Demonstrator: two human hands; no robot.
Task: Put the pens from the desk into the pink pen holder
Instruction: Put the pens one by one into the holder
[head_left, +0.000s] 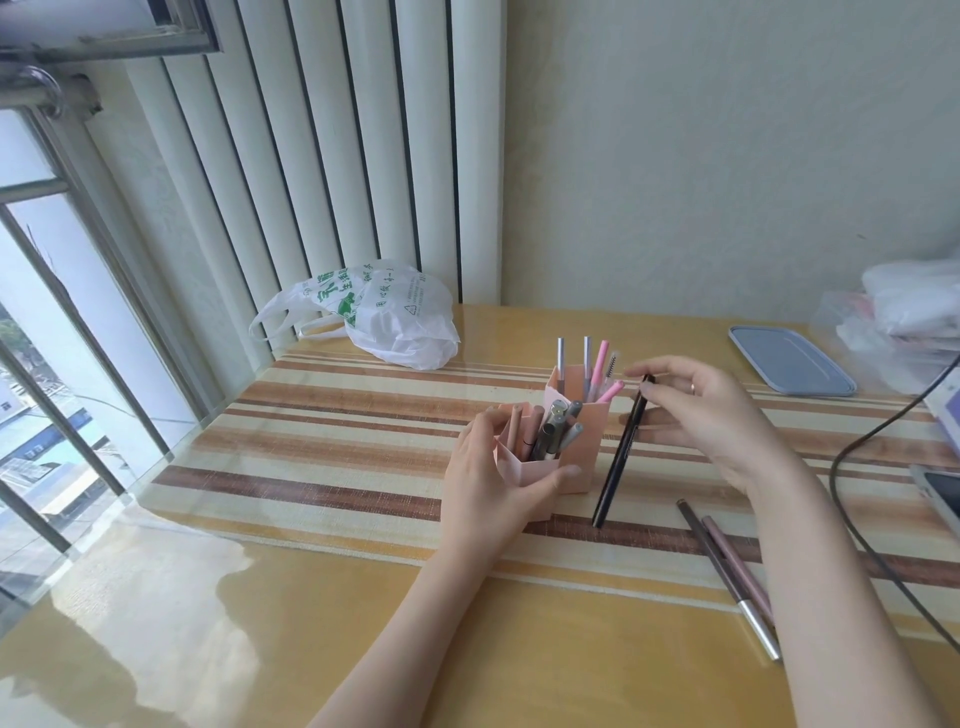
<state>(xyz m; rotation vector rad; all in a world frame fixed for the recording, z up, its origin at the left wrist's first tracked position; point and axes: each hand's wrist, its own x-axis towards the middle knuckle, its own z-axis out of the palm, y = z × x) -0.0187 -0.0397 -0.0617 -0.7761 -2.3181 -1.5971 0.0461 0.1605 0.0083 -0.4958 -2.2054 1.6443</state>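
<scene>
In the head view, the right hand (696, 415) pinches the top end of a black pen (621, 452) between thumb and fingertips, and the other fingers are spread loosely. The pen hangs almost upright, slightly tilted, and its lower tip is at or just above the striped desk mat (337, 457); I cannot tell if it touches. It stands just beside the right wall of the pink pen holder (576, 441), not yet over an opening.

The left hand (493, 478) grips the low front compartment of the holder, with the thumb across its front, and steadies it. Several pens already stand inside.

The pen looks light, thin, stiff and smooth, so I judge that it can swing or slip when held only at its end; a grip nearer the middle would guide it better. Two more pens (727, 566) lie on the desk, close to the right forearm.
</scene>
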